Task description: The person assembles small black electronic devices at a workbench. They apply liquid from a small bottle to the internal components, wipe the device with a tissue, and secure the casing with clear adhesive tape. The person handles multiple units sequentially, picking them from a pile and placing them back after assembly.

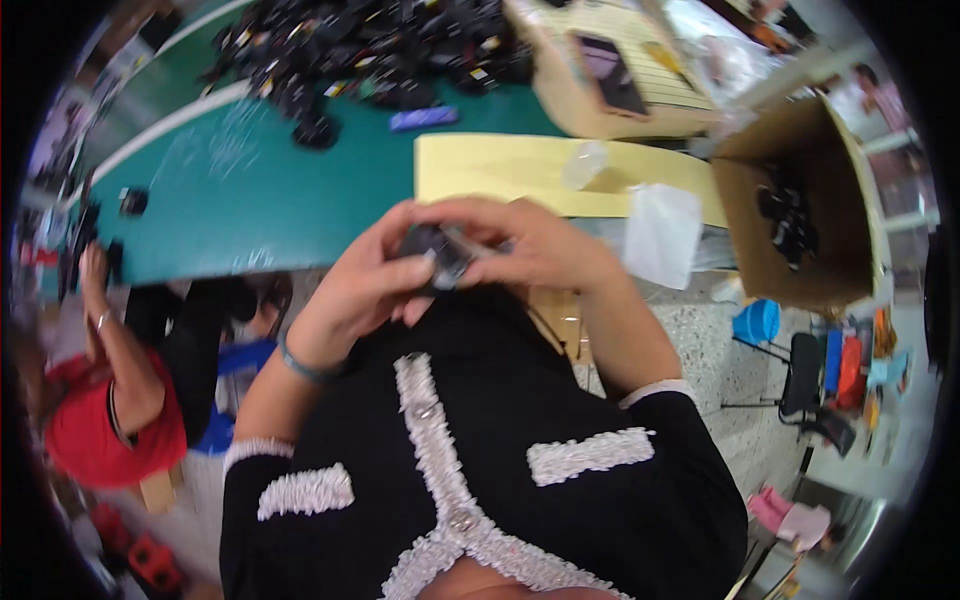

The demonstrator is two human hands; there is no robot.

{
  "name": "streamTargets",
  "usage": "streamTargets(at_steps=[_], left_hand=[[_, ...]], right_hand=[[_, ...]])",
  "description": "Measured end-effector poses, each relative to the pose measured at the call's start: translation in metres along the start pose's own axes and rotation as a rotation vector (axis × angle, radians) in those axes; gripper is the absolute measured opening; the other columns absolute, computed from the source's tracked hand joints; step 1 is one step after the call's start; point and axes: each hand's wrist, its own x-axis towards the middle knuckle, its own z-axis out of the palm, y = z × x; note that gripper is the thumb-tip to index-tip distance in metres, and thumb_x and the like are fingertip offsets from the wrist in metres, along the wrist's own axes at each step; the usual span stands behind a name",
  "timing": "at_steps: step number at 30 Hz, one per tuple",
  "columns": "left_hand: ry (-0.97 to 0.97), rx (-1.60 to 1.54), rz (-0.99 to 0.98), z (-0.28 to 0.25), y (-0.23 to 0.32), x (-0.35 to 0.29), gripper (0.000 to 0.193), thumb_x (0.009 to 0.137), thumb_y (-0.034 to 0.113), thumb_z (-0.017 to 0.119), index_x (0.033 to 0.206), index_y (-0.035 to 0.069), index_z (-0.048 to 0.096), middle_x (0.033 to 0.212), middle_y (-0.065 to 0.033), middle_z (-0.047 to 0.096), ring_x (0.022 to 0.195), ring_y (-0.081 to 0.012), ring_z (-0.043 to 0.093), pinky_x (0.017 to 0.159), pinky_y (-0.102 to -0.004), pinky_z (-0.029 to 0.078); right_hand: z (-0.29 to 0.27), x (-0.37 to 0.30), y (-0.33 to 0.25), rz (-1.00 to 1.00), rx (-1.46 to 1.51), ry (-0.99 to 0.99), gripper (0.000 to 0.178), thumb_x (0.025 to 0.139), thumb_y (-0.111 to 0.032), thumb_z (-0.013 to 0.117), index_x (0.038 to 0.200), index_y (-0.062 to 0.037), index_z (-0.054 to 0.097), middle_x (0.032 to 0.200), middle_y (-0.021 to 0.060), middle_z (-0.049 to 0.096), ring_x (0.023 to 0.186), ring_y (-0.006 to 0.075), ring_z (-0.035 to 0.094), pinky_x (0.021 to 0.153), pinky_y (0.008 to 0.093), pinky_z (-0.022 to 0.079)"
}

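Close in front of my chest, both hands meet around a small black plastic part (pixel 432 243) with a shiny or clear-looking front. My left hand (pixel 362 272) wraps it from the left, thumb across its near side. From the right, my right hand (pixel 545 243) grips it with bent fingers; a thin light-coloured piece shows between thumb and forefinger, too blurred to name. Just beyond the hands lies a yellow sheet (pixel 490 165) on the green table (pixel 250 190). A crumpled clear piece of plastic (pixel 584 164) and a white paper (pixel 663 236) rest toward its right.
A large heap of black parts with wires (pixel 370 45) covers the far table. Nearby are a purple-blue block (pixel 423 119), a phone (pixel 610 75) and a lone black part (pixel 132 201). An open cardboard box (pixel 735 190) stands right. A co-worker in red (pixel 110 420) sits left.
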Motion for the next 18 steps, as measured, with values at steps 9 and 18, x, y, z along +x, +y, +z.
streamTargets(at_steps=[9,18], left_hand=[[0.221,1.135,0.538,-0.006,-0.003,-0.004,0.067,0.084,0.029,0.07,0.135,0.002,0.037,0.125,-0.0137,0.049,0.11,-0.0239,0.055,0.092,-0.033,0.045],[0.424,1.075,0.543,-0.019,-0.005,-0.001,0.062,0.085,0.025,0.069,0.134,0.002,0.038,0.116,-0.0147,0.054,0.105,-0.0239,0.054,0.092,-0.0329,0.044]], right_hand=[[0.025,0.011,0.021,0.01,0.165,0.274,0.048,0.087,-0.012,0.066,0.129,-0.0066,0.044,0.078,0.0014,0.06,0.066,0.0041,0.052,0.059,0.0191,0.041],[0.038,0.006,0.006,0.096,0.15,0.35,0.035,0.094,-0.015,0.056,0.126,-0.0027,0.048,0.076,0.0015,0.059,0.06,0.0048,0.051,0.054,0.0192,0.04]])
